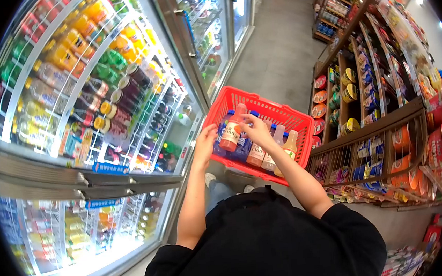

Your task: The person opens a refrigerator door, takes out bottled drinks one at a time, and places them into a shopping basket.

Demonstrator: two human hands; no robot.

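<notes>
Black clothing is filling the lower middle of the frame, and from my distant post I am looking over it at two bare arms. At the centre, a red basket is holding several bottles. One pink bottle is leaning at the left of the basket, above some blue bottles. The right hand is reaching to its upper part; whether those fingers are grasping it or only touching it, I am not able to tell. The left hand is hanging by the left rim, its fingers loosely bent and released, gripping nothing that I am seeing.

I am supposing that the pink bottle is leaning because the blue ones are lying under it. Toward the lower right of the basket, a yellowish bottle and its neighbours are sitting side by side, probably so that they are using the room well. What is carrying the basket, I am not able to tell.

Grey floor is running toward the top of the frame. A lit drinks cooler is occupying the left side, and at the right a wooden rack is displaying round packed bowls.
</notes>
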